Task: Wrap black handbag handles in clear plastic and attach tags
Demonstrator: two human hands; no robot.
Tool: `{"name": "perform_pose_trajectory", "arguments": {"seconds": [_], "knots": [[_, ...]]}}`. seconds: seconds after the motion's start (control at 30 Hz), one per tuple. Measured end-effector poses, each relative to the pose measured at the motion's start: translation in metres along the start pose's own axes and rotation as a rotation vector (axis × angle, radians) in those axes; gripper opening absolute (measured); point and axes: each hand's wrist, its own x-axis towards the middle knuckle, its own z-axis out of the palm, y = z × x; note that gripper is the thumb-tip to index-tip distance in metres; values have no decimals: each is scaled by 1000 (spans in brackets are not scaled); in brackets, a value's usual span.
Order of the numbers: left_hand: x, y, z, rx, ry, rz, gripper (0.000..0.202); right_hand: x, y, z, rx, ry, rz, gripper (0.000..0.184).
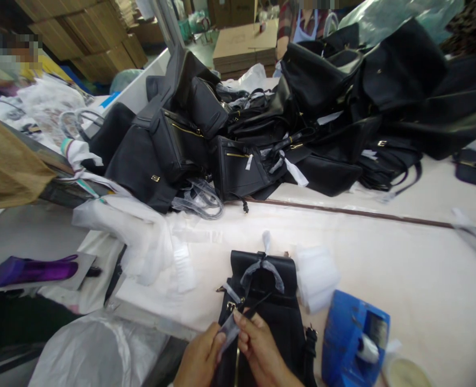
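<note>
A small black handbag [280, 306] lies at the near edge of the white table [403, 279], its handle wrapped in grey film. My left hand [199, 357] and my right hand [262, 352] meet over the bag's front. Both pinch the same film-wrapped strap [232, 330] between thumb and fingers, close together, just below the bag's gold clasp. The lower part of the bag is hidden under my hands.
A big heap of black handbags [286, 123] fills the far side of the table. A blue tape dispenser [354, 338] stands right of my hands, with stacked white foam pieces [316, 277] behind it. Crumpled white wrapping [141, 236] lies left. Cardboard boxes [246, 45] stand at the back.
</note>
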Motion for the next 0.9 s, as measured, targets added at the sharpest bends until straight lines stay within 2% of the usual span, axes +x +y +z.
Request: {"name": "perform_pose_trajectory", "arguments": {"seconds": [0.07, 0.17, 0.27, 0.37, 0.43, 0.57, 0.73, 0.83, 0.9], "knots": [[6, 1, -6, -156, -84, -74, 45, -4, -3, 0, 44, -40, 23, 35], [18, 7, -23, -371, -242, -234, 49, -12, -10, 0, 102, -231, 86, 39], [30, 13, -39, -514, -512, -376, 38, -17, -14, -1, 70, -404, 130, 48], [39, 15, -45, -612, -838, -511, 21, -15, -9, -4, 1, -403, 74, 43], [42, 14, -44, -626, -900, -553, 16, -10, -1, -6, -41, -358, 18, 41], [37, 16, -38, -563, -773, -444, 23, -1, 9, -8, -88, -298, -34, 37], [13, 16, -34, -383, -389, -156, 49, 2, 2, 0, -116, -218, -71, 30], [-8, 8, -35, -14, -138, -36, 37, 2, -3, 4, -133, -187, -70, 33], [-21, -5, -36, 270, -14, -13, 24, 3, -4, 3, -153, -177, -76, 34]]}}
